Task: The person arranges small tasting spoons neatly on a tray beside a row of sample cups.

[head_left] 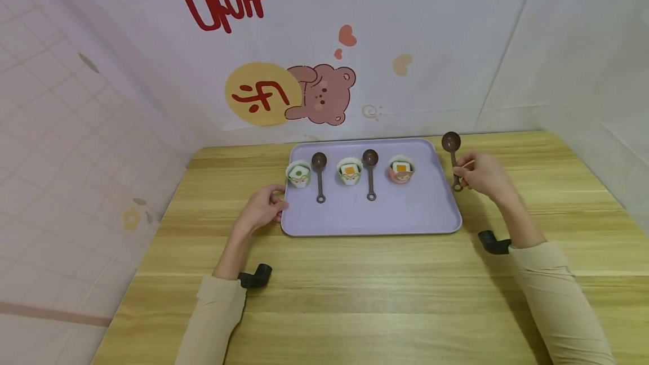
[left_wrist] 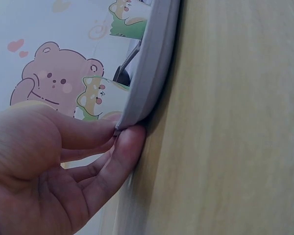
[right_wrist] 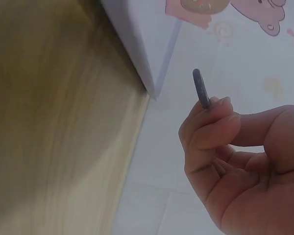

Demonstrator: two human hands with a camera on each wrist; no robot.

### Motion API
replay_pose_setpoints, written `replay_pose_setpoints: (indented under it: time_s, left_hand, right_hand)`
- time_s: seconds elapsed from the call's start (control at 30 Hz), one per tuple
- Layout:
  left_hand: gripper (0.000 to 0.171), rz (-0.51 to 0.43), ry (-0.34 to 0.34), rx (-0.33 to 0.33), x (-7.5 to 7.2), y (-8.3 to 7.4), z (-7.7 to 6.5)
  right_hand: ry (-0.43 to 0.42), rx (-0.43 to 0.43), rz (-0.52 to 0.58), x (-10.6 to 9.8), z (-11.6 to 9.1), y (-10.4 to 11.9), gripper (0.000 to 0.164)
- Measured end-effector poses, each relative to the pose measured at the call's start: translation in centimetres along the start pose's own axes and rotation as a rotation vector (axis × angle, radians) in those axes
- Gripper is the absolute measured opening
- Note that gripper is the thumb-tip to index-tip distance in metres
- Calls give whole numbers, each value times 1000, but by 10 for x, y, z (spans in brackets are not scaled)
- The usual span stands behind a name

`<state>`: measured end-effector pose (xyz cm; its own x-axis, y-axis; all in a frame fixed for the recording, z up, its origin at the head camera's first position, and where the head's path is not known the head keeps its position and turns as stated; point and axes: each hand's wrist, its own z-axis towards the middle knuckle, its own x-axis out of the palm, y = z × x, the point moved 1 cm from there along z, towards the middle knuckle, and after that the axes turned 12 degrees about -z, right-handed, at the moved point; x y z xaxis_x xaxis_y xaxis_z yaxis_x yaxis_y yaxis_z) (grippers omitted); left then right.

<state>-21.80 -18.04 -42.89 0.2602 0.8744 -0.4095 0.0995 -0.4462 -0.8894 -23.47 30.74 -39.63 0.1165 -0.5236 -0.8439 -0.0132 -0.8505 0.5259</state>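
Observation:
A lilac tray (head_left: 324, 218) lies on the wooden table, and my left hand (head_left: 259, 207) pinches its left rim between thumb and fingers, as the left wrist view (left_wrist: 63, 161) also shows. Beyond the tray's right edge, my right hand (head_left: 481, 173) holds a brown measuring spoon (head_left: 450, 142) by its handle, bowl pointing away. The handle's end (right_wrist: 200, 85) pokes out past my fingers in the right wrist view. On the tray, two more brown spoons, a left one (head_left: 319, 161) and a right one (head_left: 370, 158), alternate with three paper cups: left (head_left: 299, 180), middle (head_left: 350, 177), right (head_left: 402, 175).
The left cup holds a white piece with a green dot; the other two hold white pieces with orange squares. A white printed cloth (head_left: 431, 27) hangs behind the table (head_left: 365, 297). Black wrist mounts (head_left: 256, 276) sit on both forearms.

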Motion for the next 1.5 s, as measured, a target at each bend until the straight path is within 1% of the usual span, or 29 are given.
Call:
replay_pose_setpoints:
  time_s: [0.33,0.5,0.87,1.1,1.3,1.5]
  left_hand:
    - [44,-1,1,-2,-2,-2,0]
    - [44,-8,7,0,-3,-2,0]
    - [45,-12,6,-2,-3,-2,-1]
    - [44,-14,11,-2,-3,-2,-1]
    - [45,-18,11,-5,-2,-3,-2]
    - [44,-11,9,-6,-3,-4,-3]
  right_hand:
    - [23,-40,25,22,6,10,22]
    - [42,-36,65,30,8,15,23]
    - [82,-31,62,33,15,21,24]
    - [132,-38,79,36,21,22,20]
    - [179,-38,102,37,24,26,21]
    - [199,-32,99,37,25,30,20]
